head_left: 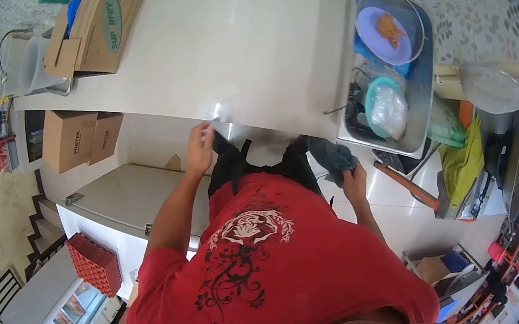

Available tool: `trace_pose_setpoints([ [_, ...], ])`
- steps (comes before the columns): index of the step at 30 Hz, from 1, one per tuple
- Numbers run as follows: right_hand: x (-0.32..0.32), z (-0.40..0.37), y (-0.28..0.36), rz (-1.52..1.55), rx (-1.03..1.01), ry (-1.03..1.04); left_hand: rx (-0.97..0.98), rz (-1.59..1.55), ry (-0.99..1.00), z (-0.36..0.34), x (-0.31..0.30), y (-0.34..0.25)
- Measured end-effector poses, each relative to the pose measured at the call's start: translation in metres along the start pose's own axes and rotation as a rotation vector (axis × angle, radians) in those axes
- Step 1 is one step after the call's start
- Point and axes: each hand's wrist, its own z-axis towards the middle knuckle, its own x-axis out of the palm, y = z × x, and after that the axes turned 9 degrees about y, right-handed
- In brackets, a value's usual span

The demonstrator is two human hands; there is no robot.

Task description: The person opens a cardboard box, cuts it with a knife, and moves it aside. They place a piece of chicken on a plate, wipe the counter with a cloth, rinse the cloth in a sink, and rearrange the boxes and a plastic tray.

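My left hand [200, 149] is raised at the near edge of the pale table [221, 40], its fingers loosely bent and apart, with nothing visible in them. Dark fabric hangs close beside its fingertips. On the other side of my body, my right hand [355, 181] grips a crumpled dark grey-blue cloth [332, 156] below the sink's near left corner. The cloth hangs in front of my dark clothing, and part of my right fingers is hidden behind it.
A sink [421, 131] at the right holds a turquoise bowl with a plastic bag. Above it, a pan [411, 12] holds a purple plate with orange food. Cardboard boxes [102, 28] [71, 138] stand at the left. A metal lid [137, 194] lies left of my body.
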Motion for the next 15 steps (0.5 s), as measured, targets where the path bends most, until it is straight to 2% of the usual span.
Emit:
trace_pose_setpoints([
  [2, 0.061, 0.007, 0.042, -0.040, -0.163, -0.115, -0.055, 0.054, -0.065, -0.017, -0.053, 0.043],
  [4, 0.128, 0.043, 0.065, -0.211, -0.329, -0.131, -0.146, 0.059, -0.074, -0.028, -0.105, 0.086],
  [6, 0.184, 0.116, 0.060, -0.695, -0.499, -0.014, -0.199, 0.026, -0.085, -0.038, -0.147, 0.118],
  [8, 0.260, 0.182, 0.068, -1.092, -0.188, -0.153, -0.195, -0.034, -0.100, -0.045, -0.196, 0.127],
  [10, 0.322, 0.234, 0.092, -1.099, -0.200, -0.375, -0.151, 0.000, -0.205, -0.070, -0.237, 0.143],
  [12, 0.391, 0.235, 0.208, -1.079, -0.222, -0.078, -0.134, -0.016, -0.312, -0.058, -0.272, 0.151],
  [14, 0.464, 0.228, 0.237, -1.116, -0.532, 0.166, -0.235, -0.095, -0.335, -0.087, -0.289, 0.138],
  [15, 0.500, 0.227, 0.224, -1.214, -0.721, 0.216, -0.263, -0.089, -0.311, -0.098, -0.291, 0.140],
])
